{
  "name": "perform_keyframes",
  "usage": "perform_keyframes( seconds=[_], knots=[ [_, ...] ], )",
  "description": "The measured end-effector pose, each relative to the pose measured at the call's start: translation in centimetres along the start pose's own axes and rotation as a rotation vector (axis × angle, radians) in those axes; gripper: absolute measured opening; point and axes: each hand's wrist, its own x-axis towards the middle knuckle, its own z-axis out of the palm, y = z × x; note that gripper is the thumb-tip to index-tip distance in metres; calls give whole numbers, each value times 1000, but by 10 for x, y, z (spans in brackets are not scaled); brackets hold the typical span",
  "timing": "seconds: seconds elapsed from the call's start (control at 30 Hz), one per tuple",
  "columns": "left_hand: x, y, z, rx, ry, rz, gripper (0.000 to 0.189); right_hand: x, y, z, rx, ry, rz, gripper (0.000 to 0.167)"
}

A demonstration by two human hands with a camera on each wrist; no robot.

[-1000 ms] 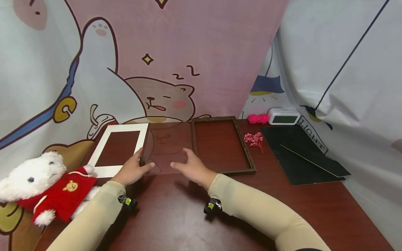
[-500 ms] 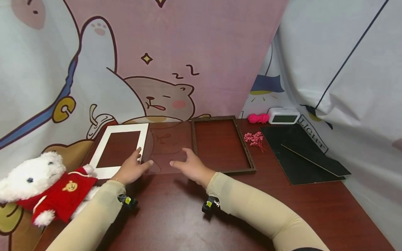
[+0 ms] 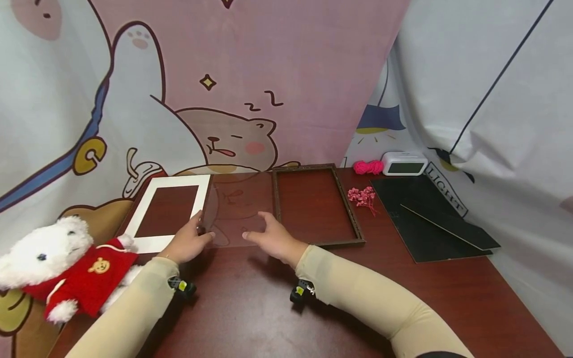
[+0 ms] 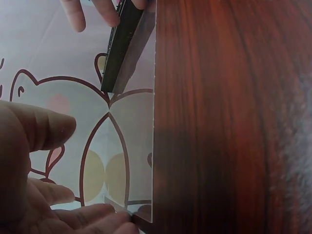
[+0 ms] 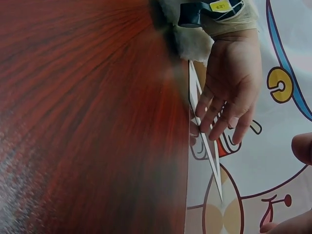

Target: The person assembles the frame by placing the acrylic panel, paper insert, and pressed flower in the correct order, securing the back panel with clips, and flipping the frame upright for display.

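A clear, reflective sheet [image 3: 241, 201] lies on the table between a white mat [image 3: 203, 191] on its left and a dark, narrow picture frame [image 3: 337, 244] on its right. Over the sheet's left edge, beside the mat, is my left hand [image 3: 185, 242], its thumb apart from the fingers. My right hand [image 3: 275, 238] is by the opposite edge, near the frame, thumb spread as well. Both have relaxed fingers. In the right wrist view the fingers of my left hand [image 5: 234, 78] come close to the sheet's edge; whether they touch it I cannot tell.
A white plush bear [image 3: 49, 251] in red sits at the left. On the right are pink dried flowers [image 3: 361, 197], pink yarn [image 3: 368, 167], a white digital clock [image 3: 405, 164] and a black backing board [image 3: 403, 219] with a raised flap. A printed curtain [image 3: 286, 74] hangs behind.
My left hand shifts very slightly, its thumb drawing a little to the left. The right hand, the sheet, the mat and the frame stay put.
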Motion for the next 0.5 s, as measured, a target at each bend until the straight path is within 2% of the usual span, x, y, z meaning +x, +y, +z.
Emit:
perform_keyframes(
  seconds=[0.3, 0.5],
  knots=[
    [6, 5, -2, 44, 9, 10, 87, 0, -1, -1, 18, 0, 4, 88],
    [11, 9, -3, -30, 18, -31, 82, 2, 2, -1, 42, 18, 4, 83]
  ],
)
